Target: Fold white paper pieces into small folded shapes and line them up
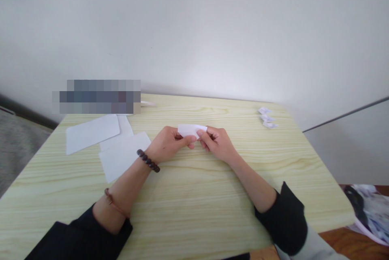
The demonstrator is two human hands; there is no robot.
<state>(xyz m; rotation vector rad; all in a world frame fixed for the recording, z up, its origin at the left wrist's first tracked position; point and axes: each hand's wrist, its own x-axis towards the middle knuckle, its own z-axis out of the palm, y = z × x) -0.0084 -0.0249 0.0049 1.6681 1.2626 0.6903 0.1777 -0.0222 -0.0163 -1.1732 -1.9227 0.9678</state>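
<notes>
Over the wood-grained table (194, 203), your left hand (165, 143) and right hand (219, 143) are pinching a white paper strip (187, 130), one at each end, its long axis running crosswise. Loose sheets (94, 132) are lying left, folded pieces (266, 118) are resting farther right, a pale wall (194, 29) standing behind.

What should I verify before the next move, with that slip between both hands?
1. Left hand holds the slip: ok, thumb in front.
2. Right hand holds it too: ok, thumb on its near face.
3. Beads away from the slip: ok, on the left wrist.
4. Sleeves away from the slip: ok, both end on the forearms.
5. Folded pieces out of the way: ok, right of both hands.
6. Slip's far side: cannot tell, hidden.
</notes>
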